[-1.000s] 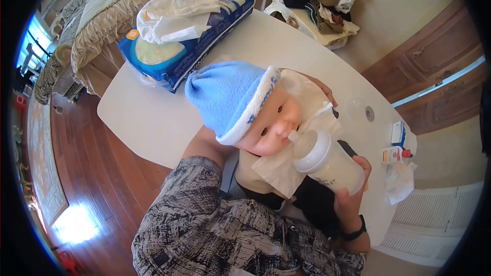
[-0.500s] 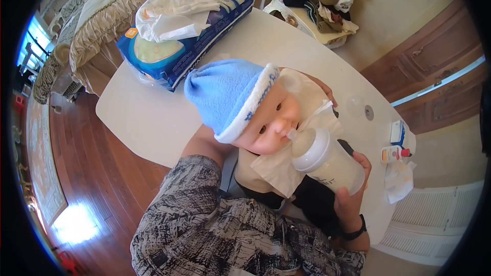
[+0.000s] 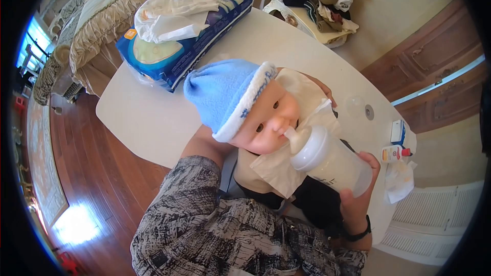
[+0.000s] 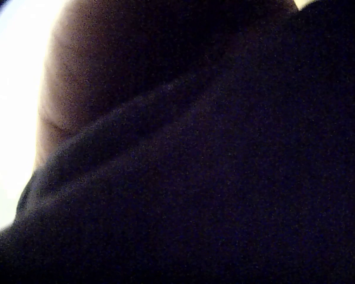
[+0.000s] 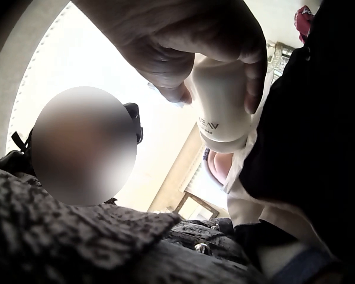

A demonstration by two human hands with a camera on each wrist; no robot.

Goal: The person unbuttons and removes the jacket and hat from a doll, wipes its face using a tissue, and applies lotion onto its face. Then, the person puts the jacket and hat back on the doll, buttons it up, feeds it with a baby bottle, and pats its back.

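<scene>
A doll (image 3: 267,122) in a blue knitted-looking hat (image 3: 222,97) lies face up across the left forearm. The left hand (image 3: 326,92) comes round from behind it, fingers curled at its far side; the rest is hidden. Dark cloth (image 4: 225,195) and shadowed skin fill the left wrist view. With fingers and thumb around its base, the right hand (image 3: 359,205) grips a white-collared bottle (image 3: 337,166), tilted so that its teat touches the doll's mouth. A pale cloth (image 3: 279,174) lies on the doll's chest. The right wrist view shows the hand (image 5: 189,35) round the bottle (image 5: 219,100).
On the white table (image 3: 138,128) lies a blue diaper pack (image 3: 204,43) with a crumpled white diaper (image 3: 174,15) on top. A small bottle (image 3: 393,154), a box (image 3: 398,132) and a white wipe (image 3: 399,181) are at the right. Clothes (image 3: 325,0) are piled beyond the table.
The right hand and the bottle's base have shifted slightly right, while the teat stays at the doll's mouth. The doll's head has moved slightly left.
</scene>
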